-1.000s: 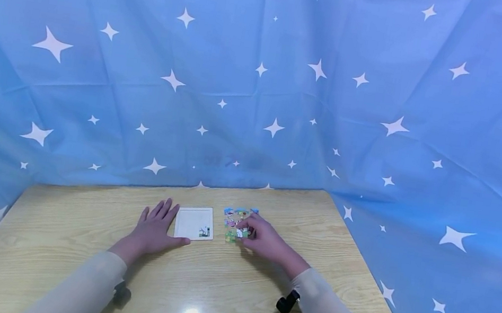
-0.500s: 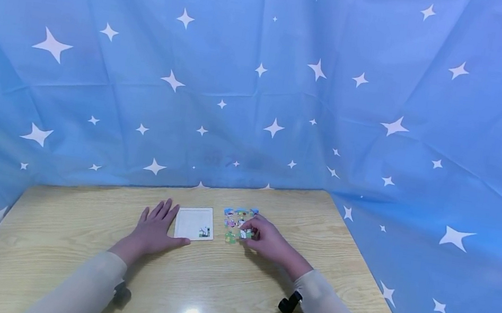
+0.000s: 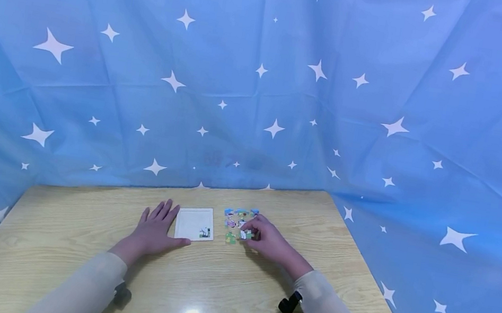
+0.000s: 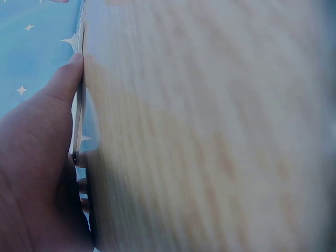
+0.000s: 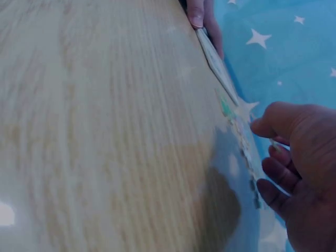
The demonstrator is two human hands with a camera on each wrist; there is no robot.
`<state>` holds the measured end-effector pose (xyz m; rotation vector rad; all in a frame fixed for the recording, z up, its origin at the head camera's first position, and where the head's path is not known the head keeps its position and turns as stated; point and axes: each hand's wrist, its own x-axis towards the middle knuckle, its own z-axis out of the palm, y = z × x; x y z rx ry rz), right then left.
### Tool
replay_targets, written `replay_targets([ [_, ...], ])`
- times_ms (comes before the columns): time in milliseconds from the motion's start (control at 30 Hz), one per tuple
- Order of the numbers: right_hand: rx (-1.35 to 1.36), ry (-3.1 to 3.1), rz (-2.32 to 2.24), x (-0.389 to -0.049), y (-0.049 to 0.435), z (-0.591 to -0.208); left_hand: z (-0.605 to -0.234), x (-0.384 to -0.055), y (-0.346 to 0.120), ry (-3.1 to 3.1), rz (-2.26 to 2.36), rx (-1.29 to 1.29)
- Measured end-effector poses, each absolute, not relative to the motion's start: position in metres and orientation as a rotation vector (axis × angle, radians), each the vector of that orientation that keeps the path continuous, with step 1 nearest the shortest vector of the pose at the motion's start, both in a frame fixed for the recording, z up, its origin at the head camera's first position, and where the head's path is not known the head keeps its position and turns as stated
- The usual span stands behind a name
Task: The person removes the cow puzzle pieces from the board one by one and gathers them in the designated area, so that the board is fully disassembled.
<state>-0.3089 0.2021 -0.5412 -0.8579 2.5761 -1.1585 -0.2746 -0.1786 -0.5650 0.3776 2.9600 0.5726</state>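
Note:
In the head view a shallow white puzzle tray [image 3: 191, 221] lies on the table, with one printed puzzle piece [image 3: 205, 232] in its lower right corner. My left hand [image 3: 154, 231] rests along the tray's left side, fingers spread and thumb at the near edge; the left wrist view shows that thumb touching the rim. To the right of the tray lie several colourful puzzle pieces [image 3: 231, 223]. My right hand [image 3: 266, 240] pinches a white-and-green puzzle piece [image 3: 246, 234] between thumb and fingers at their near right side. In the right wrist view only a thin edge of it shows.
The pieces lie on a light wood-grain table [image 3: 213, 290]. A blue star-patterned cloth [image 3: 225, 67] hangs behind it and along the right side. A black wrist camera [image 3: 289, 303] sits at the right sleeve.
My right hand has shifted slightly to the right with the white-and-green puzzle piece, which now stands apart from the green piece beside it. The left hand and tray have stayed in place.

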Motion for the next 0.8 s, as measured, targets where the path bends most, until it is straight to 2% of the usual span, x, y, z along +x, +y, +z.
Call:
replay_targets([
  [800,-0.857,2.606,-1.004,-0.3128,0.2017,-0.5503,-0.5598,-0.2715,-0.1775,2.964,0.58,0.373],
])
